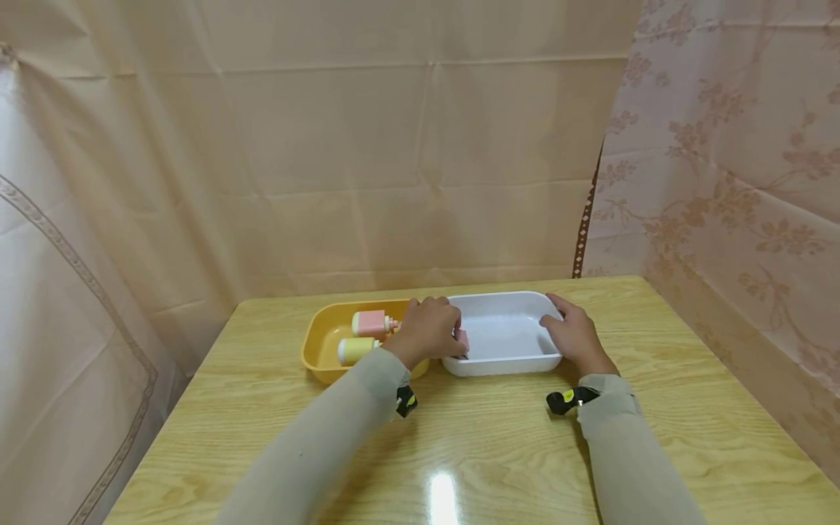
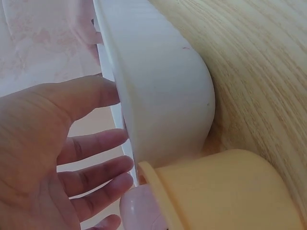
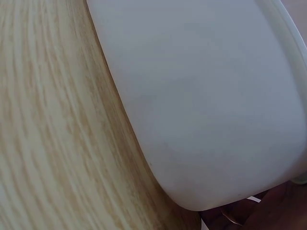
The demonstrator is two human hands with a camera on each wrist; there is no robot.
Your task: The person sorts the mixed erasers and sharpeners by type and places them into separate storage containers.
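My left hand (image 1: 429, 332) reaches over the left end of a white tray (image 1: 505, 365), fingers bent down inside its rim. It pinches a small pink object (image 1: 463, 340), mostly covered by the hand; I cannot tell its kind. In the left wrist view, the thumb and fingertips of the left hand (image 2: 62, 143) go behind the white tray's rim. At the tray's right end, my right hand (image 1: 577, 337) grips the rim, thumb over the inside. The right wrist view is mostly filled by the white tray's outer wall (image 3: 206, 105).
A yellow tray (image 1: 313, 348) stands close at the white tray's left. Inside it lie a pink bottle (image 1: 370, 323) and a yellow bottle (image 1: 355, 351), partly behind my left hand. Both trays are on a wooden table (image 1: 485, 437), with a beige curtain (image 1: 328, 160) behind.
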